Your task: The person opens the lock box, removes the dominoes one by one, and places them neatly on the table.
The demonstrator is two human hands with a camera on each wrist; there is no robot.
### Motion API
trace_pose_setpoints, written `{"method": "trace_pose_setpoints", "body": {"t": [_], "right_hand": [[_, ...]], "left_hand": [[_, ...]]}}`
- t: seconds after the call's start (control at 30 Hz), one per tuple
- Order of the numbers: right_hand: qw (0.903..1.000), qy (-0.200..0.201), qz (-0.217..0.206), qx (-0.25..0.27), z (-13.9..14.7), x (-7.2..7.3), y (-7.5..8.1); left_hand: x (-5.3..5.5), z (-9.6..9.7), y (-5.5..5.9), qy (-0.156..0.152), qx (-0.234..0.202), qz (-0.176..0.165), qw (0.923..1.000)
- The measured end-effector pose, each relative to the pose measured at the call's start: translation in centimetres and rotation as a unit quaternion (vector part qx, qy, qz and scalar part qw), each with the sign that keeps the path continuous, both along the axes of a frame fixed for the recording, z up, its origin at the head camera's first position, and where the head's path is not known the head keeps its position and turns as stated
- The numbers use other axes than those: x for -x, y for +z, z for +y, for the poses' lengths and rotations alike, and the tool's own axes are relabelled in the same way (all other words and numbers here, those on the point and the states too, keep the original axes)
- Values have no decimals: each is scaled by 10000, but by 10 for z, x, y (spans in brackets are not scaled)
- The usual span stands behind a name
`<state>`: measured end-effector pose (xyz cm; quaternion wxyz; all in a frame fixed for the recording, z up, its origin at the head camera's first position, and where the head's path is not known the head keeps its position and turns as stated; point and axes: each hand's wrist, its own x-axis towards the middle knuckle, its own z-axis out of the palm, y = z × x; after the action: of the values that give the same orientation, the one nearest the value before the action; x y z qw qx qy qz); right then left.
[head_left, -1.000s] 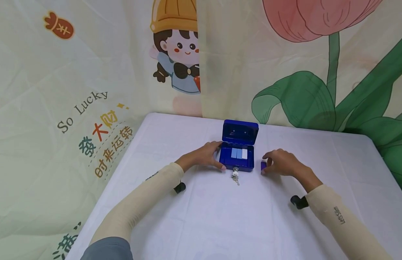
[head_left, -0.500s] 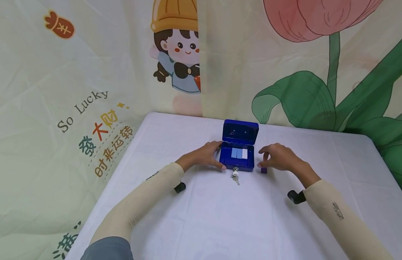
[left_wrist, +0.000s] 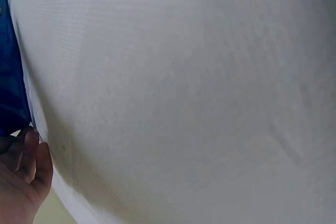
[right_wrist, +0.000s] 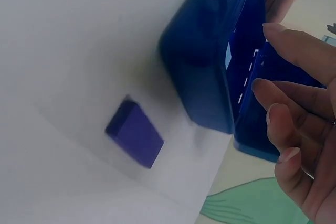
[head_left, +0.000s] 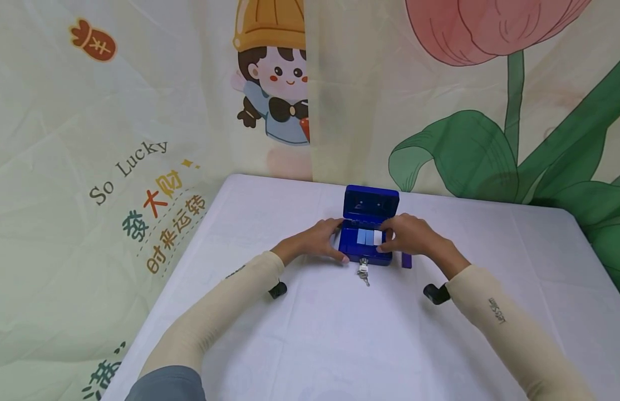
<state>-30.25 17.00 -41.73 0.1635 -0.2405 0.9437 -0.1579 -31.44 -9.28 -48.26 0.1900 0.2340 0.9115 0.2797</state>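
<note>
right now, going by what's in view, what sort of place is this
Probably an indoor spot set up for tabletop work: a white-covered table stands against a printed backdrop, with an open blue box near the far edge.

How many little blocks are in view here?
4: one light-blue block, a second light-blue block and a white block inside the blue box; a purple block outside, right of it. The right hand may hide more.
</note>
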Motion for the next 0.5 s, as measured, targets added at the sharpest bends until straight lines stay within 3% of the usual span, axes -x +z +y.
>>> {"method": "trace_pose_setpoints", "body": {"t": [0.5], "right_hand": [[9997, 252, -6, -39, -27, 9, -3]], "left_hand": [[0, -1, 0, -36, 11, -55, 10000]]}}
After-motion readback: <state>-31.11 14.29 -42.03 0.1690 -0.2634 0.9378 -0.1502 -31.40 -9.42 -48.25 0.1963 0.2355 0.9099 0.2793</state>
